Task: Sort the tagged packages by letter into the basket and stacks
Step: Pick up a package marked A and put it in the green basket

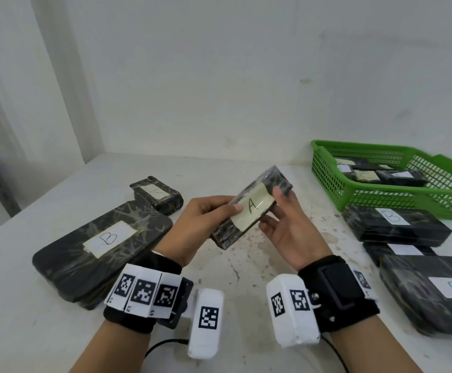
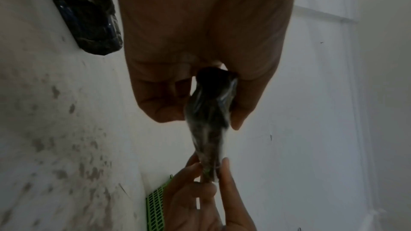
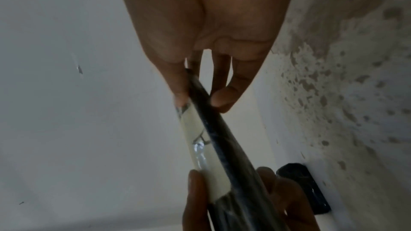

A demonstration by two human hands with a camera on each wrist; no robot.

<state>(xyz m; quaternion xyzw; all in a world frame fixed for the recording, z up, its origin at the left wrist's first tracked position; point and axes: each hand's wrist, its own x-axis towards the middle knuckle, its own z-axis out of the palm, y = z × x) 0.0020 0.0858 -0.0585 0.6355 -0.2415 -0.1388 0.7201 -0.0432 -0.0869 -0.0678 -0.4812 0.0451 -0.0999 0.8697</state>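
Note:
A small black wrapped package tagged "A" (image 1: 251, 205) is held tilted above the table's middle, tag facing me. My left hand (image 1: 208, 214) grips its near left end, thumb on the tag. My right hand (image 1: 281, 219) pinches its right side between thumb and fingers. In the left wrist view the package (image 2: 209, 120) runs edge-on from my left hand (image 2: 200, 94) to the right fingers (image 2: 200, 169). The right wrist view shows the package (image 3: 213, 138) with its pale tag pinched by my right hand (image 3: 200, 97). A green basket (image 1: 327, 168) at the back right holds several tagged packages.
On the left lie a large package tagged "B" (image 1: 101, 246) and a small one tagged "A" (image 1: 157, 195). On the right, in front of the basket, sit three "B" packages (image 1: 397, 224), partly stacked. The white table (image 1: 246, 267) is stained in the middle. A wall stands close behind.

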